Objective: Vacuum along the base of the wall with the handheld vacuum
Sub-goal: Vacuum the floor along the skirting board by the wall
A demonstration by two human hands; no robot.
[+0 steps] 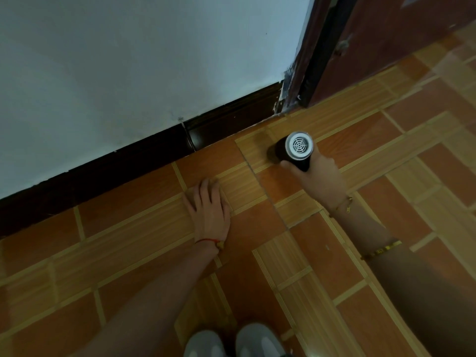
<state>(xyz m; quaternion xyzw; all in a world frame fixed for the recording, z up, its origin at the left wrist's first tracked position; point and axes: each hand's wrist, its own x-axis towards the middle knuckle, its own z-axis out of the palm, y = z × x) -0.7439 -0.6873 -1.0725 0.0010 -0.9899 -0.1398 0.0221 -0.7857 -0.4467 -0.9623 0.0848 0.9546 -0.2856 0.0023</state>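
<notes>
A black handheld vacuum [293,150] with a round silver grille on its rear end points down at the tiled floor, a short way out from the dark baseboard [159,148]. My right hand [319,173] grips its body from the right. The nozzle end is hidden beneath the vacuum body. My left hand [208,207] lies flat on the floor with straight fingers, left of the vacuum and just in front of the baseboard. The white wall [144,57] rises above the baseboard.
A dark red-brown door frame [301,81] and door [386,39] stand at the right end of the wall. Orange and wood-pattern floor tiles [334,266] spread out in front. Two grey shoes [231,341] show at the bottom edge.
</notes>
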